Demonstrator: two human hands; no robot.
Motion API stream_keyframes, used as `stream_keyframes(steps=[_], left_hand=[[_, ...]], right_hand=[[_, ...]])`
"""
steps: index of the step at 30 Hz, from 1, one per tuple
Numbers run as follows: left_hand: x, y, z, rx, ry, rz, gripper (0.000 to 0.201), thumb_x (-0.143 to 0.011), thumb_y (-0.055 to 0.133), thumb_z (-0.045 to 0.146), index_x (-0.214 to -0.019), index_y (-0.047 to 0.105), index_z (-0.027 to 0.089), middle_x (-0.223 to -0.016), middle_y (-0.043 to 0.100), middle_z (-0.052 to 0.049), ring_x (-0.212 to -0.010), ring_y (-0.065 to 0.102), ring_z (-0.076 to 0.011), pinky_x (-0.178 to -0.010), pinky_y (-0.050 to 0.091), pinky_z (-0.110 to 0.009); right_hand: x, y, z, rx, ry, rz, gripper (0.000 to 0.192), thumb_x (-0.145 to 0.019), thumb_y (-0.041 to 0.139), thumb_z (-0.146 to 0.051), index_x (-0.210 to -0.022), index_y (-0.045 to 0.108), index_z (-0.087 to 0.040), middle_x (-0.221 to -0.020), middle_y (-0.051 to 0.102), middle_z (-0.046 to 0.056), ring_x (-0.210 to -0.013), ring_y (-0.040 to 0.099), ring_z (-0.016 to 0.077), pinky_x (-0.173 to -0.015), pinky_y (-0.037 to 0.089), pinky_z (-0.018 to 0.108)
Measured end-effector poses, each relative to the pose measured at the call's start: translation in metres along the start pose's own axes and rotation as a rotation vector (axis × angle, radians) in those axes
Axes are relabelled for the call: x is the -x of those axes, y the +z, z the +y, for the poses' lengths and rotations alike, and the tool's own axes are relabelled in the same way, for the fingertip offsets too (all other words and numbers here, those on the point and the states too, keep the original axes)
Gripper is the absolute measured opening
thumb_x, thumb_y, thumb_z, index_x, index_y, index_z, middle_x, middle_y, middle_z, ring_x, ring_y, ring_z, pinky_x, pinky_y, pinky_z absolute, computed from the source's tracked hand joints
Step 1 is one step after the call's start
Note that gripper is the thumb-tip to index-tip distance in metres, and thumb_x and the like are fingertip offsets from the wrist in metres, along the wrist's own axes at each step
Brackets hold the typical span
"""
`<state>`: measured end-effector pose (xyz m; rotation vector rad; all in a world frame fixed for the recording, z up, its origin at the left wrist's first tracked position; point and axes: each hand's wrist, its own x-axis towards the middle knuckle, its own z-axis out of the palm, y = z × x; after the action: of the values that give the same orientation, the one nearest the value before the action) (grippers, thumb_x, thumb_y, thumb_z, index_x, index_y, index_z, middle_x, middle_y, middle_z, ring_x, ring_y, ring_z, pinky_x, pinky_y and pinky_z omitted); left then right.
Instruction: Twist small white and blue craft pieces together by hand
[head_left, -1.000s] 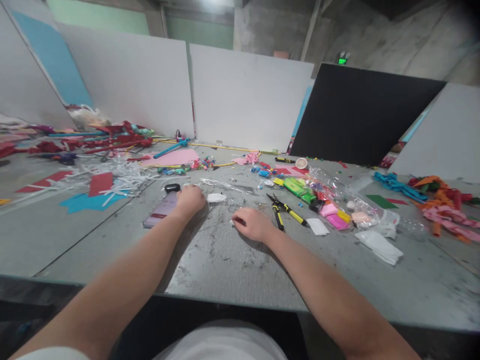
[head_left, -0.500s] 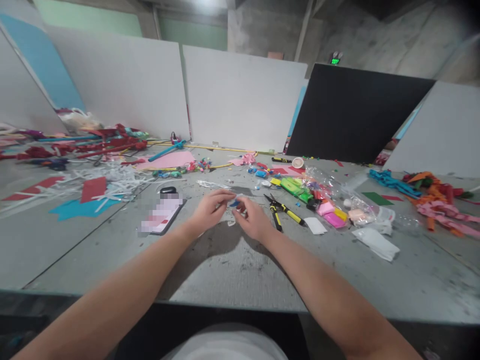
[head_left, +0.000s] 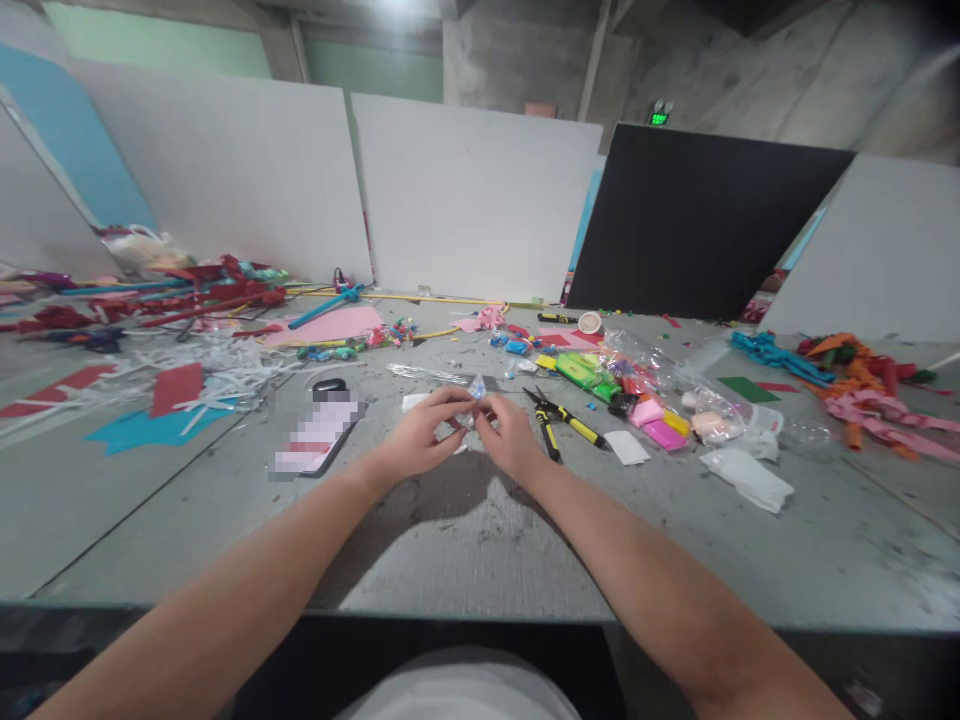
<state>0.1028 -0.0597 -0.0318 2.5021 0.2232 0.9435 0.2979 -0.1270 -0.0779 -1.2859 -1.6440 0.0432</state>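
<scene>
Over the middle of the table, my left hand and my right hand meet at the fingertips. Between them sticks up a small pale-blue and white piece, too small to name surely. Both hands pinch it, the left with its fingers curved into a ring. Behind my left hand a white slip lies partly covered. Just right of my right hand rest pliers with black and yellow handles, their jaws pointing away from me. A bundle of thin silvery wires lies beyond the hands.
To the left are a phone, a black case, blue paper and white strips. On the right lie bright clay packs, a white card, a crumpled tissue and coloured ribbons. Upright boards line the back.
My left hand's fingers have opened into a rounder ring, and the small piece now points upward above the fingertips. A white slip shows behind the left hand. The view has shifted slightly.
</scene>
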Motion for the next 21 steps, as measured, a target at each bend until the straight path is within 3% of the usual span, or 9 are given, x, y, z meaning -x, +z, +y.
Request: stream_keyframes(steps=[6, 11, 15, 21], left_hand=[[0.001, 0.006, -0.016, -0.062, -0.271, 0.084, 0.027, -0.106, 0.069, 0.042, -0.111, 0.073, 0.015, -0.110, 0.075, -0.007, -0.095, 0.072, -0.0187, -0.085, 0.065, -0.038], [0.005, 0.009, -0.030, -0.100, -0.473, 0.073, 0.031, -0.107, 0.068, 0.044, -0.110, 0.070, 0.014, -0.093, 0.071, -0.002, -0.074, 0.067, -0.0133, -0.068, 0.061, -0.029], [0.004, 0.008, -0.028, -0.144, -0.501, 0.018, 0.029, -0.106, 0.070, 0.042, -0.111, 0.071, 0.013, -0.098, 0.073, -0.003, -0.080, 0.070, -0.0150, -0.072, 0.063, -0.031], [0.003, 0.008, -0.024, -0.225, -0.447, 0.026, 0.030, -0.105, 0.071, 0.043, -0.110, 0.071, 0.013, -0.099, 0.072, -0.003, -0.082, 0.070, -0.0162, -0.074, 0.063, -0.032]], right_hand=[[-0.002, -0.001, -0.004, 0.047, -0.031, -0.054, 0.028, -0.109, 0.066, -0.043, -0.102, 0.070, -0.016, -0.099, 0.071, 0.003, -0.090, 0.069, 0.0178, -0.087, 0.060, 0.037], [-0.004, 0.000, -0.007, 0.093, -0.063, -0.112, 0.026, -0.108, 0.068, -0.041, -0.101, 0.070, -0.016, -0.099, 0.072, 0.003, -0.090, 0.070, 0.0176, -0.086, 0.061, 0.037], [-0.003, 0.001, -0.007, 0.141, -0.028, -0.099, 0.028, -0.107, 0.069, -0.043, -0.100, 0.070, -0.016, -0.096, 0.071, 0.002, -0.088, 0.069, 0.0173, -0.085, 0.060, 0.037], [-0.001, 0.006, -0.008, 0.193, 0.077, -0.004, 0.030, -0.107, 0.067, -0.046, -0.097, 0.068, -0.017, -0.095, 0.069, 0.002, -0.087, 0.066, 0.0173, -0.085, 0.058, 0.037]])
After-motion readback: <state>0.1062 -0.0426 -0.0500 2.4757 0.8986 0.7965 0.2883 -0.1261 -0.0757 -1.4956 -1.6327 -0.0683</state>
